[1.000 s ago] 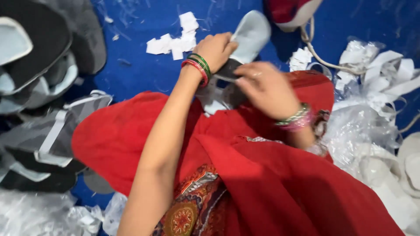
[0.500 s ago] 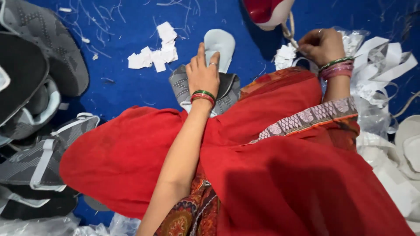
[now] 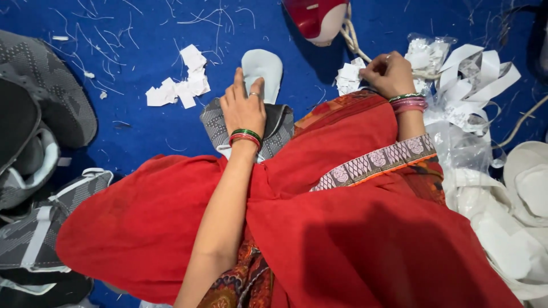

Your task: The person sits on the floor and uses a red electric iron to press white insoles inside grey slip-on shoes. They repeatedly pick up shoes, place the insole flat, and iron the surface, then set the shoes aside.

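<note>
Left hand (image 3: 244,108) flat on grey shoe upper (image 3: 214,122).

Two hands were in view: the left hand (image 3: 244,107) lay on one grey shoe upper (image 3: 279,130), with one pale insole (image 3: 262,68) just beyond that upper. The right hand (image 3: 389,73) touched one small stack of white paper bits (image 3: 348,77), right of the upper. One red spool (image 3: 314,18) sat beyond it. Left of the upper lay one cluster of paper scraps (image 3: 180,86).
</note>
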